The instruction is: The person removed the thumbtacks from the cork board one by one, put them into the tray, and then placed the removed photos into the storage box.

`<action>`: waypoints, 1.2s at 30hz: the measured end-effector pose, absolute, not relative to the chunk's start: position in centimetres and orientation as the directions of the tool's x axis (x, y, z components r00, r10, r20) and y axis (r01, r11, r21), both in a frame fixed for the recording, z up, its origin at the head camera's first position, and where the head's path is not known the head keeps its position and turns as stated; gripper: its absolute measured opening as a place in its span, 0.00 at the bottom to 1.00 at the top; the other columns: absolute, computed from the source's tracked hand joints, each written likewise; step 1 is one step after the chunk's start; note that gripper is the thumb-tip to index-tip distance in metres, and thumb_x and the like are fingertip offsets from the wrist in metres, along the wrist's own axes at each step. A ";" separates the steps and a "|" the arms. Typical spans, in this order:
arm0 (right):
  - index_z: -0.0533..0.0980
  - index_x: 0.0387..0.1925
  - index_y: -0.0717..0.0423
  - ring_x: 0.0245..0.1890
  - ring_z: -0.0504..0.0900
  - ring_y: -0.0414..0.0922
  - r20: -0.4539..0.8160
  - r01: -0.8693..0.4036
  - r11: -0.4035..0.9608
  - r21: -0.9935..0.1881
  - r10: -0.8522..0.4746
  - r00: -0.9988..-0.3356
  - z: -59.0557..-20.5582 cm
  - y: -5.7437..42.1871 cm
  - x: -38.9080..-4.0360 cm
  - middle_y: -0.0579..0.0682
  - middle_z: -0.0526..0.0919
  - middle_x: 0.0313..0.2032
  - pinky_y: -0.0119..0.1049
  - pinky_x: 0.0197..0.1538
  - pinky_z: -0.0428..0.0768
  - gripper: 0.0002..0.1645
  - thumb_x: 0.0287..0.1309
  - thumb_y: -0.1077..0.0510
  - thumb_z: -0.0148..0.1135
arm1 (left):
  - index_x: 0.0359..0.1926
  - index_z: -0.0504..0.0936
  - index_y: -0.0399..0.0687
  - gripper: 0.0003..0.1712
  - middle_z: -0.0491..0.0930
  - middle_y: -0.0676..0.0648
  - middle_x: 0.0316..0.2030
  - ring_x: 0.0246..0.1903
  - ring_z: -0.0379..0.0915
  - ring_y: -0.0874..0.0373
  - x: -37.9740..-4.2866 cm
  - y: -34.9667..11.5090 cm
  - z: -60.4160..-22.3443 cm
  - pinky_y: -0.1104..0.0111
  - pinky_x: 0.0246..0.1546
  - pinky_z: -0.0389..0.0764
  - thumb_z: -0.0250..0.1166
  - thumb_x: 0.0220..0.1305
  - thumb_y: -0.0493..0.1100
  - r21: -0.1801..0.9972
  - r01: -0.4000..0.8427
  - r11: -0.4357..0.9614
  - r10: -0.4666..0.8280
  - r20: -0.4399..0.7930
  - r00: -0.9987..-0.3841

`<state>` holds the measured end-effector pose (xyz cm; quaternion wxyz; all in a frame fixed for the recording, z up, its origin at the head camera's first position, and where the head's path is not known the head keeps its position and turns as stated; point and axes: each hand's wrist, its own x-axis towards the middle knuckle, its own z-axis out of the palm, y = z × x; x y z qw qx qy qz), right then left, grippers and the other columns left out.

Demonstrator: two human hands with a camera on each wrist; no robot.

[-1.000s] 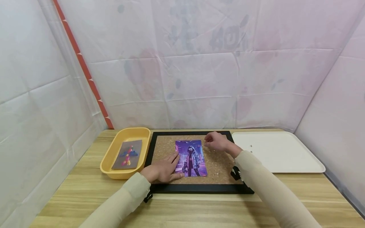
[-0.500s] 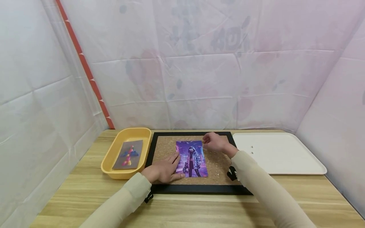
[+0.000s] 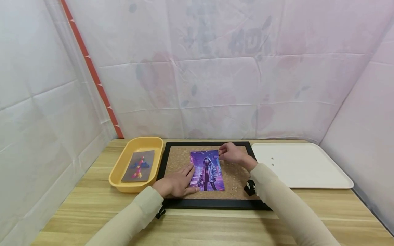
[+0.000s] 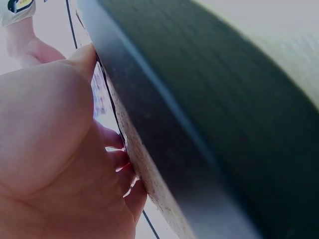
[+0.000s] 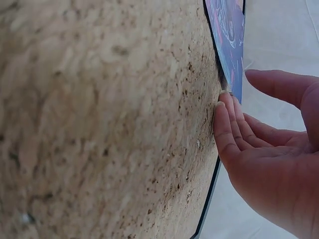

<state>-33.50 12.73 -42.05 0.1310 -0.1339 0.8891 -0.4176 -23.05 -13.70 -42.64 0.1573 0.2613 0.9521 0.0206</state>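
Observation:
A purple picture card (image 3: 207, 171) of a hooded figure lies upright on a black-framed corkboard (image 3: 238, 177). My left hand (image 3: 176, 182) rests spread out on the card's left edge and the cork beside it; in the left wrist view the left hand (image 4: 55, 144) reaches over the frame's rim. At the card's upper right corner is my right hand (image 3: 233, 153). The right wrist view has that right hand (image 5: 269, 134) with fairly straight fingertips touching the corner and the cork, the thumb held apart. Whether anything small lies under those fingertips is hidden.
Left of the board, a yellow tray (image 3: 115, 171) contains another card (image 3: 140, 165) with a colourful figure on grey. To the right stands a white tray (image 3: 307, 167) with small dark pin-like pieces (image 3: 272, 161). Pale cloth walls (image 3: 215, 82) enclose the wooden table (image 3: 184, 225).
My right hand has moved slightly left, from just beside the card to its upper right corner. The left hand has stayed in place on the card.

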 end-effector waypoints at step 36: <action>0.83 0.45 0.69 0.34 0.87 0.47 -0.194 -0.062 0.484 -0.873 -0.461 -0.866 -42.5 13.2 -31.8 0.57 0.88 0.38 0.40 0.41 0.88 0.11 0.70 0.66 0.59 | 0.82 0.48 0.44 0.50 0.42 0.44 0.82 0.80 0.39 0.49 -23.0 -13.8 -42.6 0.54 0.77 0.54 0.50 0.74 0.70 0.124 0.483 0.867 0.497 -0.300 -0.814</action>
